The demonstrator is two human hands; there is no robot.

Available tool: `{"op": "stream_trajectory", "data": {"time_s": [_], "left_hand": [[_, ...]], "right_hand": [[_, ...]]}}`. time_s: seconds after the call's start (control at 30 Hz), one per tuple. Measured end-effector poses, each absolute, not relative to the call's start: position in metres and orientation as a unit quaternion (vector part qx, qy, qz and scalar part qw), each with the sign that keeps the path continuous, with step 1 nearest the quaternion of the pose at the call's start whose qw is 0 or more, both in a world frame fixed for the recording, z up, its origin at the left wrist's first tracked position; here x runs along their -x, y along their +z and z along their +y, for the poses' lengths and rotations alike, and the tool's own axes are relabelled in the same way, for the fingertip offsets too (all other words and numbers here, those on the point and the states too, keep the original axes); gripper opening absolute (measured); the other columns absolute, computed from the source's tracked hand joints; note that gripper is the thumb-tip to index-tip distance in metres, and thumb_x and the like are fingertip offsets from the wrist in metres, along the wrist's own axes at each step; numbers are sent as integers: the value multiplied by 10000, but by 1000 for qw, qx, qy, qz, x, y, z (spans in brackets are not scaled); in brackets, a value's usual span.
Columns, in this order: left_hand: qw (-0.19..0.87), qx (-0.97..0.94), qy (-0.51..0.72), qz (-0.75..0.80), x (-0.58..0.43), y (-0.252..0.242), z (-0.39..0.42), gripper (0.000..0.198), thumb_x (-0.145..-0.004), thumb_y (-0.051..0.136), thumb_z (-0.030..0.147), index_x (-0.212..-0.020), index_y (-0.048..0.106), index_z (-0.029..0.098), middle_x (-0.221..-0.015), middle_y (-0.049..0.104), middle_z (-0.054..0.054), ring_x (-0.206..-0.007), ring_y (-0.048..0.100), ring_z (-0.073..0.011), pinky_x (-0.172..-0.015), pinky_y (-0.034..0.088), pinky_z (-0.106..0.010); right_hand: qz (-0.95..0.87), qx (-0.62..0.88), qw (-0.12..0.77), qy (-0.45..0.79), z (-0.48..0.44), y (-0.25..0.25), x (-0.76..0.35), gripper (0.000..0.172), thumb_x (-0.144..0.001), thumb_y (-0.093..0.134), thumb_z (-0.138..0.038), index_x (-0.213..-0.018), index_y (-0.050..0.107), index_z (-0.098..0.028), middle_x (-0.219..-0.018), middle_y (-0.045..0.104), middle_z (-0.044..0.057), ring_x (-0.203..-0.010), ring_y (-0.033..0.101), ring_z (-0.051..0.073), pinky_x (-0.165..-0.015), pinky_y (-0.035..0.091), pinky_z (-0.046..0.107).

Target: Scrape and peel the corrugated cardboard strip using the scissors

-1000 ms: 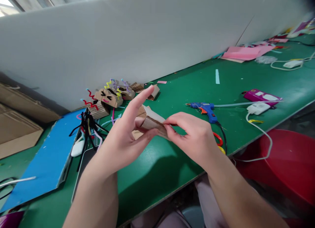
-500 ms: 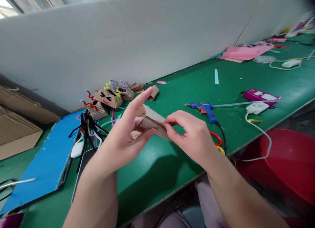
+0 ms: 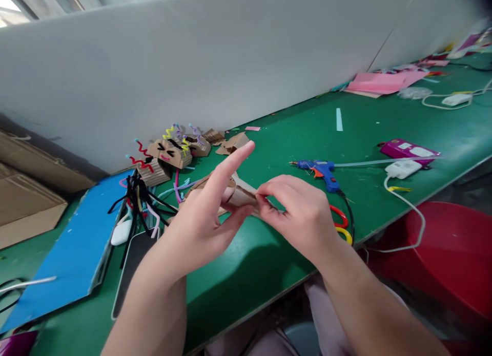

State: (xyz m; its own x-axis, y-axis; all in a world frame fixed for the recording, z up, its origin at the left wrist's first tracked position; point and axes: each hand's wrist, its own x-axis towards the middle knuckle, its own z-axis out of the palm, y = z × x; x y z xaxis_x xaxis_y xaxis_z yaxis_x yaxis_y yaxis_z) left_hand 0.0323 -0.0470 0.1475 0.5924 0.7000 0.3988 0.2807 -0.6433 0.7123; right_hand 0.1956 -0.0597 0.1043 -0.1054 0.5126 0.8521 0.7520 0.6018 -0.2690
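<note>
Here, in the head view, the cardboard [image 3: 242,194] sits above the counter [image 3: 292,135], between both hands. The left hand [image 3: 200,228] pinches one end with thumb and middle fingers, index stretched out. The right hand [image 3: 303,215] has its fingers pinched on the other end. Too hard a squeeze could crease or tear it. The scissors [image 3: 340,225] and glue gun [image 3: 321,169] lie close on the right. The near edge is just under the wrists, and there is open room ahead.

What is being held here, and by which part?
A folded brown cardboard piece: the left hand pinches its left end, and the right hand pinches its right end.
</note>
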Motion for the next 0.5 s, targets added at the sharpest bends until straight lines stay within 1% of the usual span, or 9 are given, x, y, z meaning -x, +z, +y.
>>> {"op": "stream_trajectory", "data": {"time_s": [0.17, 0.33, 0.4, 0.5], "left_hand": [[319, -835, 342, 290, -31, 148, -46, 733, -807, 551, 101, -1427, 204, 281, -793, 670, -18, -745, 656, -158, -696, 559, -287], [315, -835, 344, 291, -31, 147, -45, 743, -803, 555, 103, -1427, 195, 285, -767, 667, -3, -715, 647, -141, -676, 546, -261], [312, -838, 336, 296, -33, 147, -45, 736, -806, 552, 106, -1427, 197, 279, -727, 659, 10, -676, 634, -126, -670, 538, -252], [302, -843, 325, 306, -34, 148, -47, 727, -811, 543, 105, -1428, 195, 270, -678, 646, 23, -624, 606, -110, -657, 522, -242]], "right_hand": [[-728, 440, 519, -82, -59, 104, -196, 126, -746, 509, -80, -676, 551, -176, -633, 635, 26, -615, 601, 132, -558, 480, 242], [-734, 414, 537, -39, -60, 104, -198, 99, -784, 525, -92, -786, 591, -166, -729, 662, 42, -697, 603, 135, -633, 494, 261], [-732, 405, 546, -46, -62, 105, -198, 94, -786, 538, -95, -804, 603, -160, -749, 675, 50, -714, 611, 140, -644, 501, 266], [-728, 406, 548, -72, -62, 105, -197, 91, -789, 543, -100, -775, 611, -159, -729, 683, 55, -699, 622, 147, -621, 506, 266]]}}
